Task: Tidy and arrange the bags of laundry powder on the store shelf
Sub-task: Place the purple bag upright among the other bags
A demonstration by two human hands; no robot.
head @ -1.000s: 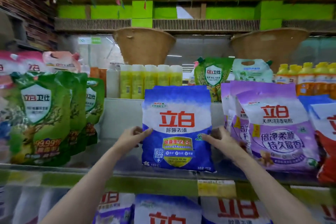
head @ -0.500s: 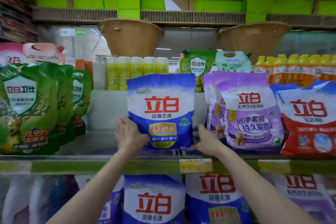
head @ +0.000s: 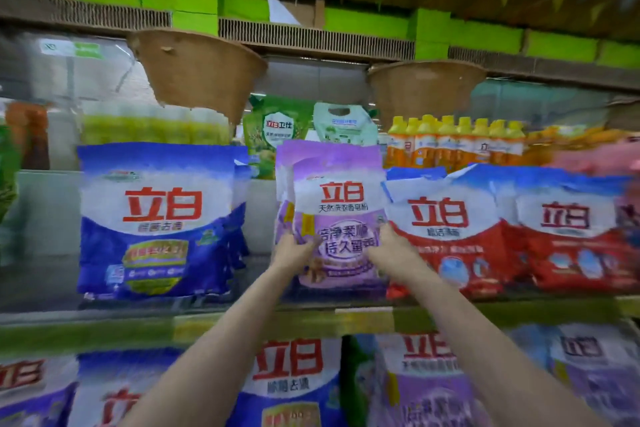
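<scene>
Purple laundry powder bag: being held upright on the shelf, between blue bag and red bags | left hand: being curled onto its lower left edge | right hand: being curled onto its lower right edge | yellow bottles: being seen behind.

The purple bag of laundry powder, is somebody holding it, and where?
Yes. Both hands hold the purple plastic bag of laundry powder: the left hand grips its lower left edge, the right hand its lower right edge.
</scene>
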